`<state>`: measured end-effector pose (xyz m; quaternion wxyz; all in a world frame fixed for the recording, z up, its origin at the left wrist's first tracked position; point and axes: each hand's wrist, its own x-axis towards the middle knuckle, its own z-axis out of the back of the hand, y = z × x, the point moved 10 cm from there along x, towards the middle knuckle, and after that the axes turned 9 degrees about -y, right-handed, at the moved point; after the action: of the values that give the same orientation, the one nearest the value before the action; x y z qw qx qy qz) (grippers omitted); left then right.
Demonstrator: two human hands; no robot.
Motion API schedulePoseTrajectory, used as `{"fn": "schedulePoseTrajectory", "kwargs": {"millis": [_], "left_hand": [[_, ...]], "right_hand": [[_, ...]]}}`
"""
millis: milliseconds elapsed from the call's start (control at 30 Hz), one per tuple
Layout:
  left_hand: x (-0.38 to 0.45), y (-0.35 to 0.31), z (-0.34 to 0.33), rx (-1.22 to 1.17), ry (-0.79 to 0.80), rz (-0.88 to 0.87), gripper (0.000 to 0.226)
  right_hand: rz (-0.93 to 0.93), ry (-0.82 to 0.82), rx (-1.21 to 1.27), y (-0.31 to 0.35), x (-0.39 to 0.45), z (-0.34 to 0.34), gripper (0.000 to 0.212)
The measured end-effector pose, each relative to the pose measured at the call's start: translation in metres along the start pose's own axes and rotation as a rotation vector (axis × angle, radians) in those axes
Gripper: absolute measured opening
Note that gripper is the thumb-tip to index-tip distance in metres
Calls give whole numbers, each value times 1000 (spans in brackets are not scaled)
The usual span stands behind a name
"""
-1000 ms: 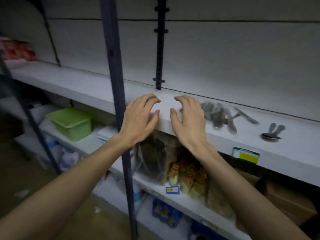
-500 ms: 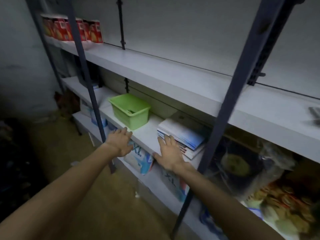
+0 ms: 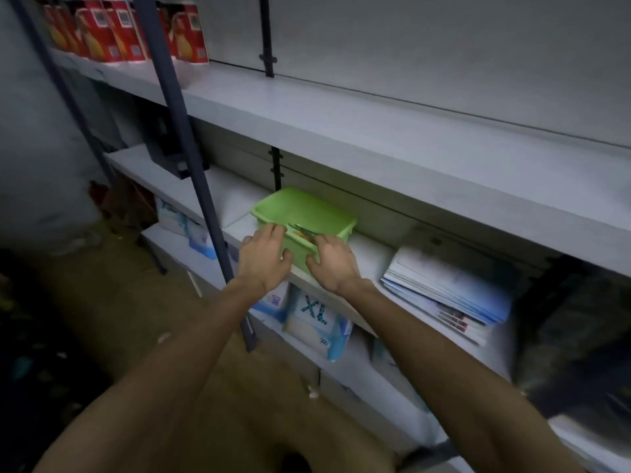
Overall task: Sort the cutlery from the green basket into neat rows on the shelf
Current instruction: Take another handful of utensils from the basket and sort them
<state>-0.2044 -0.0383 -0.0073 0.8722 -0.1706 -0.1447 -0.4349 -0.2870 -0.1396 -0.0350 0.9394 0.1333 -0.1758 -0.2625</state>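
— Where is the green basket [image 3: 309, 218] kept, and why there?

— Seemingly for easy reach: in the head view it is set at the front edge of the lower shelf [image 3: 370, 254], beside a stack of booklets [image 3: 450, 295] toward the shelf's right end. A little cutlery [image 3: 302, 232] can be glimpsed inside, near the front wall; the pieces are too blurred to be told apart.

— And the hands?

— The near wall is met from both sides. The left hand [image 3: 264, 257] is laid at the front left corner, fingers bent over the rim, thumb on the wall; it is judged to be grasping the basket. The right hand [image 3: 333, 259] is placed at the front rim with fingers curled; whether the rim or a piece of cutlery is pinched cannot be told.

— Where are the rows to go?

— Probably on the upper shelf [image 3: 392, 131], whose visible stretch is bare.

— Any writing?

— "XL" can be read on a pack [image 3: 316, 319] stored beneath. Red packets [image 3: 116, 29] are lined up at the upper shelf's left end; their print cannot be made out.
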Motion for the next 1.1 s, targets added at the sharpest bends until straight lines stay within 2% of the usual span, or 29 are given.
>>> {"fn": "schedulePoseTrajectory", "kwargs": {"millis": [167, 300, 400, 467, 500, 600, 700, 800, 867, 967, 1100], "left_hand": [[51, 40, -32, -223, -87, -36, 48], [102, 78, -64, -337, -40, -56, 49], [140, 82, -114, -293, 194, -293, 47], [159, 87, -151, -288, 464, -360, 42], [169, 89, -164, -293, 549, -369, 40], [196, 82, -187, -245, 595, -496, 37], [198, 67, -223, -71, 609, -698, 41], [203, 66, -249, -27, 683, -736, 71], [196, 72, -263, 74, 735, -803, 83], [184, 82, -287, 163, 762, -867, 85], [194, 68, -288, 121, 624, -882, 76]], "right_hand": [[-132, -144, 163, -13, 45, -38, 46], [-210, -201, 75, -37, 71, -70, 18], [-271, -199, -27, -39, 88, -83, 19], [-313, -126, -84, -42, 98, -91, 23], [-338, -56, -109, -45, 104, -96, 24], [-393, 135, -186, -59, 125, -106, 23], [-446, 311, -202, -81, 146, -136, 45], [-535, 456, -237, -98, 152, -182, 71], [-572, 500, -307, -101, 148, -206, 77], [-627, 451, -332, -101, 142, -208, 95], [-653, 364, -336, -97, 149, -194, 100]]}}
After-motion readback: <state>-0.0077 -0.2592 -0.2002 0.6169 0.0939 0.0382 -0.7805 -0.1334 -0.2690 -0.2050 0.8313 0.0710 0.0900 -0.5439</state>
